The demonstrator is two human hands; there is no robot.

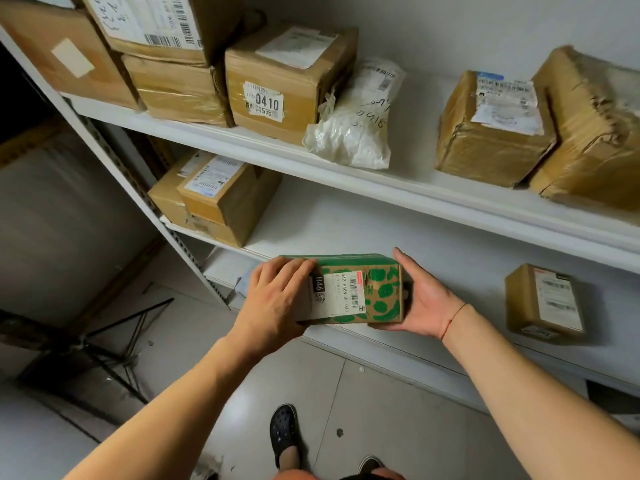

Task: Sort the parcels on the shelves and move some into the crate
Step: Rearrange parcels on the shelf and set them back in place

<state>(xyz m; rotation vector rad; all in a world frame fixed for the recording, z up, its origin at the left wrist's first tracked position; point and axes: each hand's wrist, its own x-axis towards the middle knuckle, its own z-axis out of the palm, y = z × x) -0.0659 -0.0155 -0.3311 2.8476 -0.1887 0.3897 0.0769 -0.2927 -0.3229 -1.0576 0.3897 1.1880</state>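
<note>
White steel shelving (pixel 363 161) carrying brown taped cartons on upper level; white poly mailer (pixel 353 133) among them, marked by hand. Below and left of green-printed box (pixel 360 292): none; above and left of it, two stacked cartons (pixel 214 199) on middle level. Right of green-printed box, small labelled carton (pixel 543 301), well apart. Green-printed box held at front edge of middle level, label up. Left hand (pixel 273 303) laid over left end, fingers curled down over top edge. Right hand (pixel 422 299) cupping right end from side and beneath, fingers flat against it, thumb up. Crate not in view. Judged early: most parcels unsorted, one in hand, nothing shown placed. Grey tiled floor (pixel 381 403) underneath; black folding stand (pixel 114 341) far left; plain white wall behind.
</note>
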